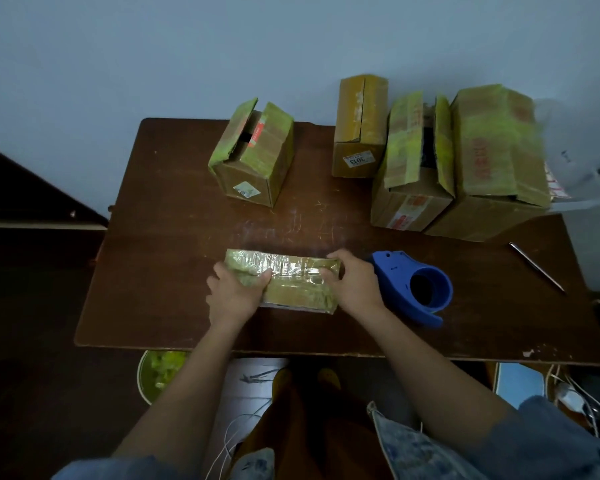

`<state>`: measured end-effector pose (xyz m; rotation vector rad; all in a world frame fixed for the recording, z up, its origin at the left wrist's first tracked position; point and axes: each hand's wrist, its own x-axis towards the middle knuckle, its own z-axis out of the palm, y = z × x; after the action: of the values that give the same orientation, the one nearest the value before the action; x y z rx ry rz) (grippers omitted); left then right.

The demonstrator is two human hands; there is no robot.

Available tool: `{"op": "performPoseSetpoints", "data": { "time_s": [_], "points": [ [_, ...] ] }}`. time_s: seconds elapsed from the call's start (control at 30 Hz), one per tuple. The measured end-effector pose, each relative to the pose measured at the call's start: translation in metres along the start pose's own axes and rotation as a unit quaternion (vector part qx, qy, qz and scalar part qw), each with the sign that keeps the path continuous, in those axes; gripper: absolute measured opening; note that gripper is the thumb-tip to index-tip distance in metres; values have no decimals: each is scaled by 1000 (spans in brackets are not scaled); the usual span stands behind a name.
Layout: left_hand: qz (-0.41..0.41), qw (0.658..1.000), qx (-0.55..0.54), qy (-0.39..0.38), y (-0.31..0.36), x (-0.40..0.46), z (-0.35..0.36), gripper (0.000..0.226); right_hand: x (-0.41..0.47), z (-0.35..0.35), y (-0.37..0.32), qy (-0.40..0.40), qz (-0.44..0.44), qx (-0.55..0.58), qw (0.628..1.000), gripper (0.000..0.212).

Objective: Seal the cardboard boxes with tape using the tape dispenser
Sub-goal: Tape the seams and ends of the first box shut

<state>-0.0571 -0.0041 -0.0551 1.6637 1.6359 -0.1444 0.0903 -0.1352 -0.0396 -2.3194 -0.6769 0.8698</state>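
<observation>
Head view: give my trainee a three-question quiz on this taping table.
1. True or false: the blue tape dispenser is in the right hand.
2. What do both hands hold? A) the pen B) the small flat box C) the clear bin
3. Fill in: the box with the 1013 label stands at the table's ____ edge.

Key: 1 false, it lies on the table beside that hand; 2 B, left hand too; 3 far.

A dark brown scratched tabletop (174, 237) stands against a plain pale blue-grey wall (153, 46). The light is dim. The floor (32, 393) beneath is dark.
</observation>
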Motion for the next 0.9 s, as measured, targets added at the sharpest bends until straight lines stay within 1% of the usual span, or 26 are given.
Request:
{"op": "performPoseSetpoints", "data": {
  "time_s": [0.07, 0.1, 0.2, 0.27, 0.33, 0.4, 0.43, 0.5, 0.53, 0.6, 0.63, 0.73, 0.8, 0.9],
  "points": [
    [17, 1000, -3, 6, 1, 3, 1, 90, 5, -2, 5, 3, 2, -7, 1000, 12],
    [34, 999, -5, 4, 3, 3, -1, 86, 6, -4, 6, -1, 7, -10, 1000, 3],
    [132, 990, -47, -1, 5, 5, -3, 71, 0, -7, 11, -4, 43, -31, 999, 17],
    [180, 979, -98, 9, 7, 1, -2, 68, -7, -8, 19, 21, 70, -17, 997, 17],
    [178, 974, -139, 4, 14, -6, 4, 73, -12, -8, 29, 63, 87, 16, 994, 14],
    [182, 971, -151, -27, 21, -14, 13, 74, -13, -8, 35, 97, 97, 51, 989, 15],
    [195, 968, -148, -51, 24, -19, 19, 73, -12, -8, 35, 98, 92, 62, 989, 16],
    [232, 955, -152, -109, 26, -28, 30, 76, -12, -6, 30, 60, 71, 56, 994, 19],
    [246, 947, -160, -133, 25, -31, 34, 82, -12, -6, 27, 35, 57, 42, 997, 23],
    [259, 938, -168, -159, 23, -36, 37, 93, -13, -4, 25, 0, 38, 20, 999, 34],
    [270, 936, -160, -160, 20, -35, 38, 94, -14, -4, 26, -11, 32, 21, 999, 35],
    [286, 942, -103, -144, 9, -31, 39, 85, -18, -1, 32, -18, 24, 60, 998, 24],
    [274, 948, -90, -136, 5, -30, 39, 78, -23, 2, 34, -7, 20, 98, 995, 17],
    [273, 952, -75, -115, 7, -33, 41, 74, -26, 3, 31, 9, 12, 130, 991, 13]
  ]
}}
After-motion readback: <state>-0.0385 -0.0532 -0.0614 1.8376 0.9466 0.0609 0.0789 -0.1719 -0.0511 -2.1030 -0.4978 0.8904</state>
